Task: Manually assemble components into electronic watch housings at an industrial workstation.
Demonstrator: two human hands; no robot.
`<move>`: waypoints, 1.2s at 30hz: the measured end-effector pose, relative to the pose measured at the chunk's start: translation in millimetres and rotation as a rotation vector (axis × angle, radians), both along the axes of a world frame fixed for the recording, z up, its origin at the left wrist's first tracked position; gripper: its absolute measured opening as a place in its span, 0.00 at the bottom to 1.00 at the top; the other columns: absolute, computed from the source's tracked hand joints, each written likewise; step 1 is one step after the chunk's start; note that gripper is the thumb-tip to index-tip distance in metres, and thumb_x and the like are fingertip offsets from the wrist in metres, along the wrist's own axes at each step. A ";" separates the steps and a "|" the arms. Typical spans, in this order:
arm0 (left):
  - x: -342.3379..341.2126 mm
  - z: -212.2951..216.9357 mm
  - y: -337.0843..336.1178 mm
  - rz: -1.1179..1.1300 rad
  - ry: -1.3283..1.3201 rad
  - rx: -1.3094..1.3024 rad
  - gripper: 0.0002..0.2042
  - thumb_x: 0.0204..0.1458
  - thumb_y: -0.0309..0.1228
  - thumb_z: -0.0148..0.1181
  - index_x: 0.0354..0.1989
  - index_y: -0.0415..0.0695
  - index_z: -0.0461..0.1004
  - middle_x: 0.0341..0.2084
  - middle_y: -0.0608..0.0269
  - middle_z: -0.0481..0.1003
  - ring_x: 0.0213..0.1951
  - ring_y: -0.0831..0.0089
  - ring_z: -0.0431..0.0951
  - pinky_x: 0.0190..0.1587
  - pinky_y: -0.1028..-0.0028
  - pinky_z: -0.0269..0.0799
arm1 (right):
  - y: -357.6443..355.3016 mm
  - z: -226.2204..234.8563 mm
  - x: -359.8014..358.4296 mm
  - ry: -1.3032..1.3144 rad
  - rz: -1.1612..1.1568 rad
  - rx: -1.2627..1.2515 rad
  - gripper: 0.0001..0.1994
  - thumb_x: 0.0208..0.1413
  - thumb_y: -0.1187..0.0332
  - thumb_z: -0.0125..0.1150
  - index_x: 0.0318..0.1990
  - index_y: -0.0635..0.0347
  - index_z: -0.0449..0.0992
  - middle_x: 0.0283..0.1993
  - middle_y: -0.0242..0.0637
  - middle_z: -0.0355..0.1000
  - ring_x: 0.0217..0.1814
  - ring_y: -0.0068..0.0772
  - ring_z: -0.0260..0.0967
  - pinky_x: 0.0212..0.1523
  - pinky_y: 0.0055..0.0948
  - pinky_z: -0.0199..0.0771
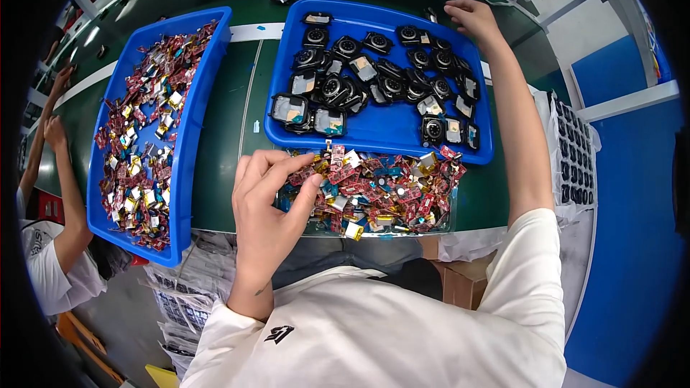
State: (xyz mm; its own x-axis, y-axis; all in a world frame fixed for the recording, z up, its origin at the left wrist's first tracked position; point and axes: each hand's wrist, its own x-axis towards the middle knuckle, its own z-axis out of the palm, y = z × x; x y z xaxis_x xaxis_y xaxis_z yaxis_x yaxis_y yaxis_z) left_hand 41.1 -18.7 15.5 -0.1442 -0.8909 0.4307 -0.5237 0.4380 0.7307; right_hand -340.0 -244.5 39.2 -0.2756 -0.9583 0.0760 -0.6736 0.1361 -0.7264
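My left hand [269, 197] reaches into a clear shallow tray [445, 224] heaped with small red circuit boards [381, 187]; thumb and fingers pinch at one of the boards at the pile's left end. My right hand [471, 18] stretches to the far right corner of a blue tray [381, 133] and rests on its rim, fingers curled; whether it holds anything I cannot tell. That tray carries several small black camera-like modules [345, 82], some face up, some showing pale backs.
A second, long blue tray [188, 129] on the left holds many more red boards and yellow pieces [144, 136]. Another person's arms [54, 136] work at the far left. Stacked black-part sheets [575, 158] sit at right; plastic bags [180, 287] hang below the green bench.
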 end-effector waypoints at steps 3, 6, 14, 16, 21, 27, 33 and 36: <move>-7.1 4.2 -5.2 0.024 -0.090 0.013 0.11 0.42 0.21 0.64 0.37 0.42 0.80 0.32 0.60 0.72 0.37 0.65 0.69 0.40 0.71 0.64 | 70.0 24.9 30.9 -0.024 0.181 -0.098 0.15 0.55 0.61 0.61 0.47 0.57 0.78 0.42 0.30 0.76 0.44 0.21 0.70 0.43 0.23 0.69; -11.0 8.9 -17.2 0.007 -0.309 -0.145 0.12 0.42 0.20 0.63 0.37 0.45 0.80 0.35 0.59 0.71 0.41 0.61 0.68 0.43 0.70 0.64 | 139.2 32.9 76.3 -0.163 0.378 -0.195 0.11 0.54 0.67 0.61 0.42 0.62 0.79 0.37 0.31 0.77 0.40 0.19 0.72 0.38 0.20 0.69; -7.0 19.9 -21.0 -0.226 -0.099 -0.094 0.11 0.40 0.18 0.63 0.34 0.41 0.77 0.30 0.61 0.75 0.34 0.64 0.71 0.37 0.70 0.67 | 240.5 12.9 131.2 -0.183 0.448 -0.329 0.08 0.46 0.76 0.65 0.36 0.65 0.78 0.38 0.40 0.76 0.39 0.32 0.73 0.39 0.27 0.71; -8.1 27.0 -12.5 -0.192 0.037 -0.017 0.13 0.41 0.17 0.63 0.38 0.39 0.77 0.26 0.62 0.75 0.31 0.70 0.73 0.34 0.75 0.68 | 244.6 16.7 148.5 -0.117 0.496 -0.459 0.10 0.43 0.76 0.66 0.36 0.64 0.79 0.38 0.41 0.76 0.39 0.37 0.73 0.40 0.30 0.71; -20.4 23.8 -2.5 -0.283 0.291 0.000 0.08 0.44 0.17 0.63 0.34 0.38 0.79 0.28 0.60 0.77 0.30 0.72 0.74 0.35 0.78 0.68 | 238.6 12.6 183.1 -0.130 0.479 -0.638 0.10 0.42 0.74 0.68 0.35 0.64 0.78 0.34 0.40 0.75 0.35 0.39 0.71 0.39 0.31 0.70; -17.5 17.5 -1.3 -0.336 0.326 0.012 0.06 0.43 0.19 0.65 0.31 0.37 0.79 0.29 0.59 0.79 0.33 0.71 0.75 0.37 0.76 0.68 | 244.5 0.5 178.8 -0.258 0.525 -0.548 0.04 0.44 0.76 0.66 0.29 0.64 0.78 0.30 0.37 0.76 0.30 0.34 0.71 0.34 0.30 0.69; -21.3 7.0 0.9 -0.258 0.377 -0.033 0.04 0.44 0.19 0.65 0.29 0.37 0.79 0.29 0.59 0.79 0.33 0.72 0.74 0.38 0.76 0.67 | 243.4 0.9 178.2 -0.257 0.502 -0.535 0.03 0.46 0.77 0.64 0.30 0.62 0.78 0.29 0.35 0.76 0.29 0.34 0.70 0.33 0.29 0.68; -26.4 18.3 2.7 -0.237 0.363 0.030 0.04 0.43 0.19 0.66 0.29 0.37 0.78 0.29 0.61 0.78 0.33 0.75 0.74 0.37 0.77 0.67 | 243.2 -0.4 178.2 -0.254 0.514 -0.522 0.03 0.47 0.77 0.64 0.31 0.62 0.78 0.29 0.36 0.75 0.29 0.35 0.70 0.33 0.29 0.68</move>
State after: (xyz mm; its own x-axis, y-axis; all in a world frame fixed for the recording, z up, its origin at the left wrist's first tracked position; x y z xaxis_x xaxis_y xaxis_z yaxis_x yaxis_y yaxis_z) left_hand 14.7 -16.0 33.8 -0.1904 -0.8644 0.4653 -0.1177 0.4906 0.8634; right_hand -161.7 -1.4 38.8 0.1242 -0.8279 0.5469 -0.3636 -0.5508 -0.7513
